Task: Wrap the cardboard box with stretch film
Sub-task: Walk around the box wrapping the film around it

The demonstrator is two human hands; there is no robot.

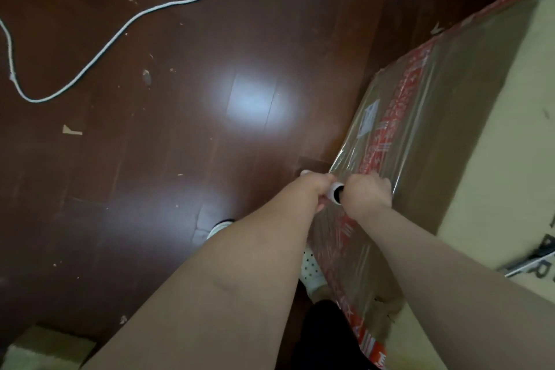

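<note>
Together, left hand (315,189) and right hand (368,194) grip film roll (336,192) (beside box (450,99)).

The big cardboard box (510,129) stands on the floor (180,144), its red-taped side glossy under stretch film (426,129).

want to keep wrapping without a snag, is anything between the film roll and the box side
Nothing visible. The left hand grips the film roll close against the cardboard box, whose side already carries stretch film; the right hand rests beside the roll's end, its grip unclear. The white cord lies well away on the floor.
</note>
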